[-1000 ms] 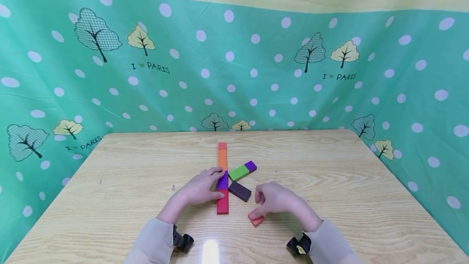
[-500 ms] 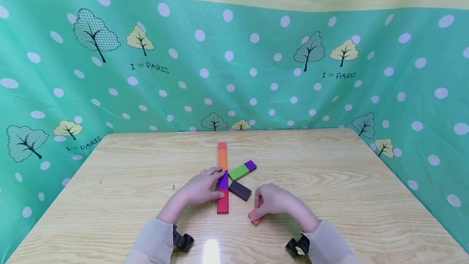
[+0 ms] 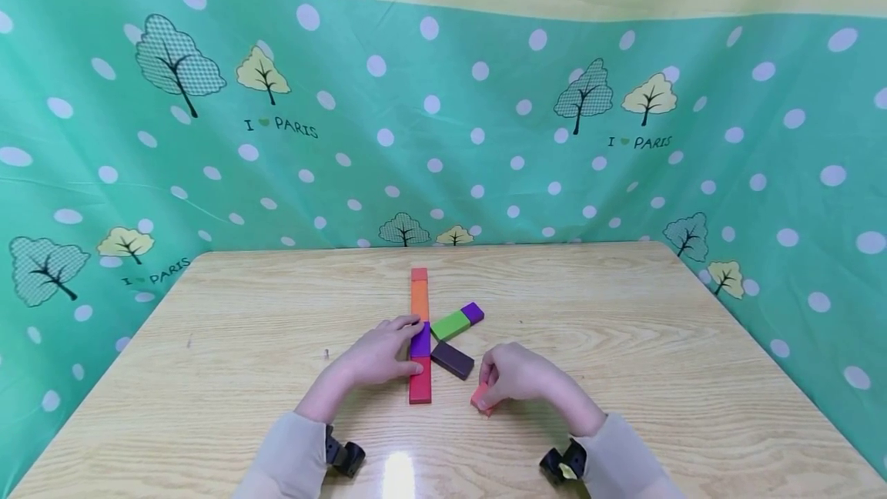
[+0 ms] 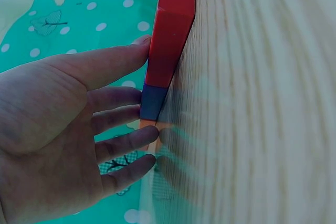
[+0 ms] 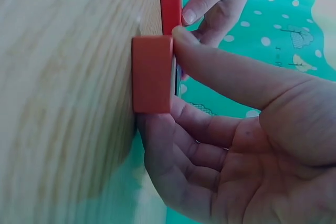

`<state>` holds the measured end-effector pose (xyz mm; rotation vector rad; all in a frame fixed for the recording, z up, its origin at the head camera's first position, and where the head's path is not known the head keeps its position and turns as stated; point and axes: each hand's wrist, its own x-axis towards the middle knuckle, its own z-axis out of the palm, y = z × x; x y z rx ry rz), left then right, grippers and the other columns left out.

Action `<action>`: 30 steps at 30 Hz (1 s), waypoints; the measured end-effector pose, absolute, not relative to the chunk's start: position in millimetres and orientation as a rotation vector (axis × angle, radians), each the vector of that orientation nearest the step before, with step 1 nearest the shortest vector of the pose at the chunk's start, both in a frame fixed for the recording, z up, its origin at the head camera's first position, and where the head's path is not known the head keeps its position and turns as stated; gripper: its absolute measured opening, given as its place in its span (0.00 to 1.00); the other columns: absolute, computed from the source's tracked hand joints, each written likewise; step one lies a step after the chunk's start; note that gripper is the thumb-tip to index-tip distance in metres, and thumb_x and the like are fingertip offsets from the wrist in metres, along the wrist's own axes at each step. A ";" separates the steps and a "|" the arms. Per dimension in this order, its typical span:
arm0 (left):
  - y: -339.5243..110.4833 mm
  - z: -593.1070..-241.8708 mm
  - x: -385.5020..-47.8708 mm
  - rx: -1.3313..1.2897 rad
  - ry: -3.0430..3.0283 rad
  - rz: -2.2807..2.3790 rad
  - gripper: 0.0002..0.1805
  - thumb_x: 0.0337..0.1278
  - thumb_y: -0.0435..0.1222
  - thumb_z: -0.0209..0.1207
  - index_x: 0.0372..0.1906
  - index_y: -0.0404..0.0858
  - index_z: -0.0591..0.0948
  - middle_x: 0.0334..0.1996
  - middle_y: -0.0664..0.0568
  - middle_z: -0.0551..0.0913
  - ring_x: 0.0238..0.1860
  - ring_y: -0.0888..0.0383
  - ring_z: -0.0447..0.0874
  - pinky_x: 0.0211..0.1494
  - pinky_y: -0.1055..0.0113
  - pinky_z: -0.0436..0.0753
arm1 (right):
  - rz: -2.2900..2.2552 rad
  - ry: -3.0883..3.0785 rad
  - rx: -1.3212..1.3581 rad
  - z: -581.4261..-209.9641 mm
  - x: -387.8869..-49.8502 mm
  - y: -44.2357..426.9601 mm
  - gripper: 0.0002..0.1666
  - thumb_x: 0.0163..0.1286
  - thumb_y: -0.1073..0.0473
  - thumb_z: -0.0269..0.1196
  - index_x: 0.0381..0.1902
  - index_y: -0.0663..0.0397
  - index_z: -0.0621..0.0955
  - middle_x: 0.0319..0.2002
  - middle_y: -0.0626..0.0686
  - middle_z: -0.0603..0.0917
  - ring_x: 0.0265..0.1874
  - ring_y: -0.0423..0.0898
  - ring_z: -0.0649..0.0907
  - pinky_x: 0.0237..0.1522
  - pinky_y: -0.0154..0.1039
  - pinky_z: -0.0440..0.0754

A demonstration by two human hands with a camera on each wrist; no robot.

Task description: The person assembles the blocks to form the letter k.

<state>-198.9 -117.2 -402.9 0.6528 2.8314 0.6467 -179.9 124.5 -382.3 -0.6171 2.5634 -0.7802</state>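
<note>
A straight row of blocks runs away from me: a red block nearest, then a purple block, an orange block and a small red block at the far end. Fairly straight fingers of my left hand rest on this row, the thumb on the red block and fingertips around the purple one. To the right, my right hand pinches a small orange-red block between thumb and fingers. In the right wrist view it stands at the wooden tabletop; whether it touches the wood is unclear.
A dark block slants off the row's right side. Above it a green block angles up and right, with a small purple block at its end. A polka-dot curtain hangs behind the wooden table.
The small orange-red block has turned and shifted slightly away from me in my right hand's pinch. My left hand and the other blocks have stayed put.
</note>
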 end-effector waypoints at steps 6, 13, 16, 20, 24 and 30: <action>-117.2 -402.6 -198.8 0.649 2.832 0.652 0.38 0.50 0.46 0.63 0.65 0.37 0.65 0.67 0.46 0.61 0.66 0.43 0.58 0.65 0.50 0.63 | -0.796 2.591 -0.608 -382.3 -179.9 124.8 0.12 0.44 0.61 0.72 0.24 0.54 0.78 0.21 0.45 0.75 0.22 0.40 0.72 0.23 0.30 0.69; -117.0 -402.1 -198.2 0.650 2.831 0.657 0.38 0.49 0.46 0.63 0.65 0.36 0.65 0.66 0.46 0.61 0.66 0.43 0.59 0.65 0.50 0.63 | -0.832 2.594 -0.575 -382.1 -180.1 124.4 0.10 0.46 0.63 0.71 0.24 0.55 0.78 0.20 0.45 0.76 0.21 0.41 0.73 0.22 0.32 0.70; -116.8 -401.5 -197.9 0.650 2.830 0.657 0.38 0.49 0.46 0.63 0.65 0.36 0.65 0.66 0.45 0.61 0.66 0.43 0.58 0.65 0.50 0.63 | -0.837 2.604 -0.552 -382.7 -180.7 123.8 0.09 0.46 0.63 0.70 0.25 0.55 0.79 0.20 0.46 0.77 0.21 0.41 0.74 0.22 0.32 0.70; -116.6 -401.3 -197.8 0.648 2.829 0.656 0.38 0.50 0.46 0.63 0.65 0.36 0.65 0.66 0.45 0.61 0.66 0.43 0.58 0.65 0.50 0.63 | -0.843 2.634 -0.522 -383.7 -181.8 122.7 0.10 0.47 0.64 0.70 0.27 0.58 0.79 0.22 0.46 0.77 0.22 0.41 0.74 0.24 0.33 0.73; -116.4 -401.2 -197.7 0.648 2.831 0.655 0.37 0.50 0.46 0.63 0.65 0.36 0.65 0.66 0.45 0.61 0.66 0.42 0.58 0.65 0.49 0.62 | -0.831 2.676 -0.519 -385.3 -183.5 121.9 0.12 0.47 0.63 0.70 0.30 0.59 0.79 0.23 0.47 0.76 0.22 0.41 0.74 0.25 0.33 0.73; -116.4 -401.8 -198.0 0.652 2.836 0.648 0.37 0.49 0.46 0.63 0.64 0.36 0.65 0.66 0.45 0.61 0.65 0.42 0.58 0.65 0.49 0.62 | -0.815 2.722 -0.494 -388.5 -186.1 119.4 0.12 0.48 0.62 0.70 0.30 0.58 0.79 0.23 0.46 0.77 0.23 0.40 0.74 0.26 0.32 0.73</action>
